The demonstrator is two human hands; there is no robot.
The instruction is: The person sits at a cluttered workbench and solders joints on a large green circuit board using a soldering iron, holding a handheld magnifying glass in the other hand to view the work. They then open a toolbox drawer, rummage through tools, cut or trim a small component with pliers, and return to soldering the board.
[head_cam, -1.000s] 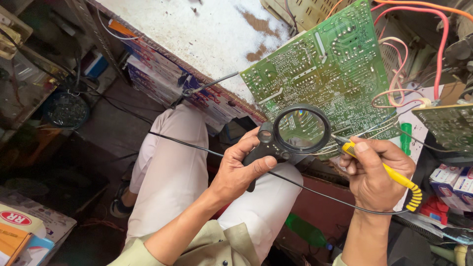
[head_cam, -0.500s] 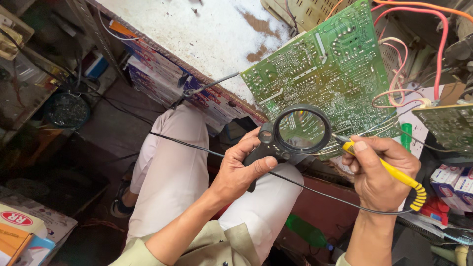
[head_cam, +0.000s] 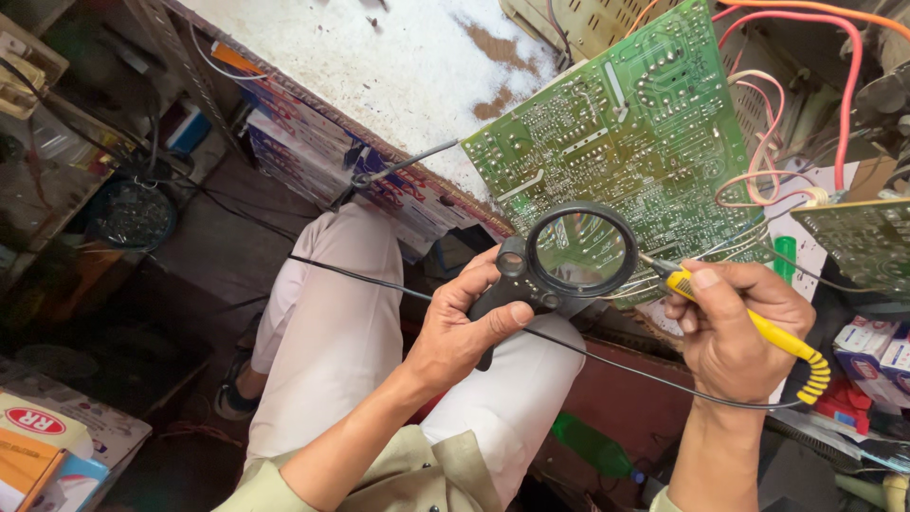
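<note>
My left hand [head_cam: 463, 327] grips the black handle of a round magnifying glass [head_cam: 580, 250], held over the lower edge of a large green circuit board [head_cam: 626, 133]. The board leans off the worn white workbench [head_cam: 379, 66], solder side up. My right hand [head_cam: 735, 327] holds a yellow-handled soldering iron [head_cam: 758, 327], its tip pointing left toward the board just beside the lens. A thin black cord [head_cam: 607, 360] runs from the iron across my lap.
Red, pink and orange wires [head_cam: 834, 85] loop from the board at the right, next to a second green board [head_cam: 858, 242]. Small boxes [head_cam: 867, 346] lie at the lower right, cartons [head_cam: 43, 441] at the lower left. My legs in light trousers [head_cam: 332, 351] fill the middle.
Both hands hold nearly still; the iron's tip stays beside the lens at the board's lower edge.
</note>
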